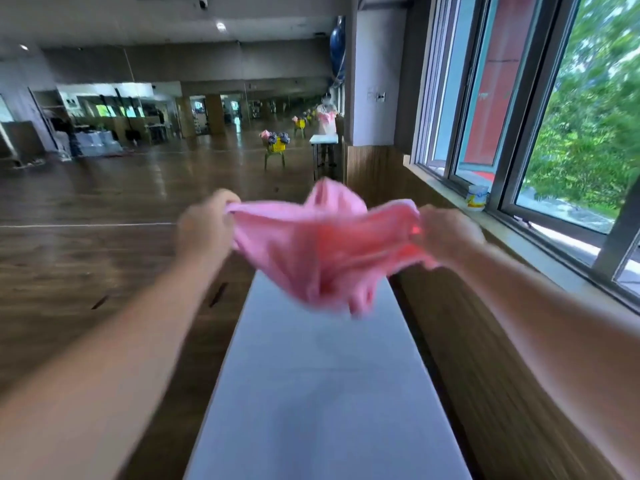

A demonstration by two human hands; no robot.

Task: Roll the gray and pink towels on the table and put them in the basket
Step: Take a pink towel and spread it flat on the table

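Note:
A pink towel hangs crumpled in the air above the far end of the long white table. My left hand grips its left corner and my right hand grips its right corner, both arms stretched forward. The towel's middle sags and bunches between my hands, and its lower edge dangles just above the tabletop. No gray towel shows on the table. The whole picture is blurred by motion.
A wood-panelled wall and window sill run along the table's right side, with a white and yellow container on the sill. Far ahead a yellow basket with towels sits on a green chair, near another person at a second table. Wooden floor lies to the left.

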